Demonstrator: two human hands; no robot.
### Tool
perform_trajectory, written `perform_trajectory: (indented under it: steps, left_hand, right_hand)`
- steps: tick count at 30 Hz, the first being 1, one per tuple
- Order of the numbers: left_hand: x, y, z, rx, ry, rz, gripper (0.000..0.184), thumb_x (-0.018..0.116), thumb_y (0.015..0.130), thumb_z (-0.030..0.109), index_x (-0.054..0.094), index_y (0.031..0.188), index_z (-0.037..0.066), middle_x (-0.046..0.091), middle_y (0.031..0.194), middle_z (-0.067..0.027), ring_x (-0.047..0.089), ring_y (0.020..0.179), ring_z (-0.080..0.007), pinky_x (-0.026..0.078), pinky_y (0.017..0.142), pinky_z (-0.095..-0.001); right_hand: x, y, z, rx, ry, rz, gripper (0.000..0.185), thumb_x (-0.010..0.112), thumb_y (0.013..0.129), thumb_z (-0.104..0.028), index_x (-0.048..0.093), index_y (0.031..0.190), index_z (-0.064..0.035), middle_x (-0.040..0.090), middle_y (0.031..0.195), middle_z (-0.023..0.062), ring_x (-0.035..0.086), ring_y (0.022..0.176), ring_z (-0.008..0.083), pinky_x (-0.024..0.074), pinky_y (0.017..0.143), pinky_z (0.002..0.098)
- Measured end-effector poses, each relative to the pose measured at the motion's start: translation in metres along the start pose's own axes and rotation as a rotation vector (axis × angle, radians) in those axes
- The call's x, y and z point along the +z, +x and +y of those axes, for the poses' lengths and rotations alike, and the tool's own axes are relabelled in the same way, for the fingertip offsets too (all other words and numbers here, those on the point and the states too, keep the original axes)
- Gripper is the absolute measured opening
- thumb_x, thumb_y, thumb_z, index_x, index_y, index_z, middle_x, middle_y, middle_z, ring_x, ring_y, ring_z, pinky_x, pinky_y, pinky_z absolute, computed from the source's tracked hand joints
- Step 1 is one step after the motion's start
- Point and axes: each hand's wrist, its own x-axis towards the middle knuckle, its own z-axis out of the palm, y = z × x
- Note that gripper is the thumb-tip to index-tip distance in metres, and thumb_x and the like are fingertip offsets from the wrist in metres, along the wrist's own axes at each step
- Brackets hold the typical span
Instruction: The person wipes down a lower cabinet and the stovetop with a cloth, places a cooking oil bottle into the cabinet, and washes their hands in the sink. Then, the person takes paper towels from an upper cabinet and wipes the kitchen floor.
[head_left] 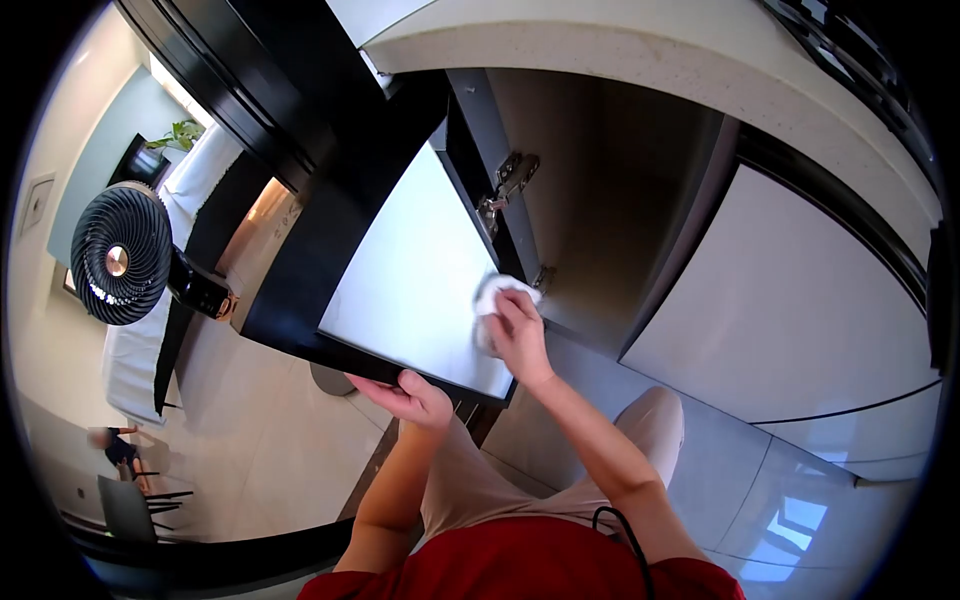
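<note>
Right hand (526, 348): fingers bent, bunched on white cloth (488, 293), cloth directly under fingertips, against the white-faced cabinet door (415, 265). Left hand (422, 402): thumb apart from fingers, touching door's bottom edge; can't tell if pinching. Metal hinges (511, 180) beyond right fingers.

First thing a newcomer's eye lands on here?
Likely the bright white cabinet door mid-view, with the right hand holding a white cloth against it and the left hand at its near edge. Next, the black fan at far left, and the open cabinet with its dim interior, right of the door.
</note>
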Motion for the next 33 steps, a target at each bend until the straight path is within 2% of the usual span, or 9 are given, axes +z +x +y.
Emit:
perform_trajectory:
  steps: [4, 11, 14, 18, 20, 21, 26, 30, 33]
  left_hand:
    - [-0.003, -0.008, -0.005, -0.059, -0.032, 0.015, 0.068, 0.044, 0.095, 0.035, 0.013, 0.141, -0.005, 0.021, 0.144, -0.0241, 0.032, 0.129, -0.0306, 0.030, 0.103, -0.0396]
    - [-0.007, -0.005, -0.007, -0.001, -0.054, -0.054, 0.069, 0.046, 0.094, 0.034, 0.014, 0.141, -0.005, 0.019, 0.145, -0.0233, 0.031, 0.129, -0.0309, 0.030, 0.103, -0.0406]
    - [-0.009, -0.004, -0.010, 0.011, -0.176, -0.101, 0.066, 0.041, 0.096, 0.025, 0.005, 0.140, -0.007, 0.019, 0.143, -0.0257, 0.031, 0.129, -0.0335, 0.029, 0.103, -0.0418]
    - [-0.011, -0.010, -0.016, -0.006, -0.192, -0.098, 0.064, 0.043, 0.095, 0.024, 0.009, 0.140, -0.007, 0.020, 0.143, -0.0255, 0.031, 0.129, -0.0331, 0.031, 0.102, -0.0411]
    - [-0.002, -0.019, -0.003, -0.213, -0.182, 0.028, 0.064, 0.044, 0.094, 0.025, 0.012, 0.140, -0.007, 0.023, 0.141, -0.0259, 0.033, 0.127, -0.0331, 0.032, 0.102, -0.0413]
    - [0.001, -0.022, 0.003, -0.313, -0.166, 0.093, 0.064, 0.045, 0.093, 0.025, 0.013, 0.139, -0.007, 0.024, 0.140, -0.0260, 0.034, 0.126, -0.0330, 0.032, 0.102, -0.0414]
    - [0.006, 0.009, 0.008, 0.008, -0.105, 0.000, 0.067, 0.037, 0.094, 0.034, 0.012, 0.140, -0.009, 0.021, 0.142, -0.0272, 0.031, 0.129, -0.0342, 0.027, 0.104, -0.0429]
    - [0.004, 0.003, 0.009, -0.035, 0.009, 0.004, 0.069, 0.035, 0.094, 0.038, 0.011, 0.141, -0.006, 0.020, 0.143, -0.0248, 0.030, 0.129, -0.0314, 0.025, 0.105, -0.0407]
    - [0.005, 0.004, 0.008, -0.020, 0.158, 0.033, 0.071, 0.035, 0.093, 0.041, 0.012, 0.141, -0.005, 0.021, 0.143, -0.0250, 0.030, 0.130, -0.0328, 0.026, 0.104, -0.0407]
  right_hand:
    - [-0.017, 0.068, -0.114, -0.551, -0.052, 0.045, 0.031, 0.061, 0.079, 0.000, 0.060, 0.110, -0.0002, 0.052, 0.108, 0.0143, 0.057, 0.087, 0.0270, 0.0471, 0.075, 0.0298]
    - [0.003, 0.075, -0.104, -0.226, 0.196, 0.170, 0.036, 0.059, 0.078, 0.001, 0.061, 0.114, -0.0063, 0.050, 0.113, 0.0152, 0.054, 0.098, 0.0289, 0.0449, 0.084, 0.0321]
    - [-0.004, 0.063, -0.147, -0.458, 0.097, 0.035, 0.031, 0.058, 0.081, -0.001, 0.059, 0.113, -0.0007, 0.048, 0.112, 0.0143, 0.054, 0.091, 0.0227, 0.0455, 0.076, 0.0293]
    - [0.006, 0.041, -0.153, -0.564, 0.065, 0.048, 0.034, 0.060, 0.076, 0.001, 0.060, 0.109, 0.0015, 0.047, 0.108, 0.0175, 0.051, 0.093, 0.0316, 0.0445, 0.079, 0.0331]
    - [0.007, 0.005, -0.157, -0.589, 0.144, -0.005, 0.037, 0.060, 0.073, 0.001, 0.060, 0.110, -0.0014, 0.048, 0.107, 0.0181, 0.051, 0.093, 0.0335, 0.0443, 0.081, 0.0350]
    - [0.007, -0.007, -0.144, -0.490, 0.171, -0.021, 0.039, 0.060, 0.072, 0.001, 0.060, 0.111, -0.0043, 0.049, 0.107, 0.0180, 0.051, 0.092, 0.0340, 0.0444, 0.081, 0.0361]
    - [0.025, -0.084, -0.003, -0.247, -0.069, -0.072, 0.040, 0.060, 0.074, 0.000, 0.055, 0.114, -0.0036, 0.049, 0.109, 0.0186, 0.052, 0.094, 0.0357, 0.0457, 0.079, 0.0380]
    - [0.049, -0.147, 0.139, 0.399, -0.183, -0.069, 0.035, 0.055, 0.082, -0.011, 0.048, 0.114, 0.0008, 0.050, 0.110, 0.0225, 0.054, 0.093, 0.0404, 0.0458, 0.080, 0.0438]
    - [0.064, -0.159, 0.215, 0.492, -0.244, -0.177, 0.033, 0.052, 0.083, -0.015, 0.047, 0.112, 0.0020, 0.052, 0.106, 0.0246, 0.055, 0.091, 0.0420, 0.0456, 0.080, 0.0464]
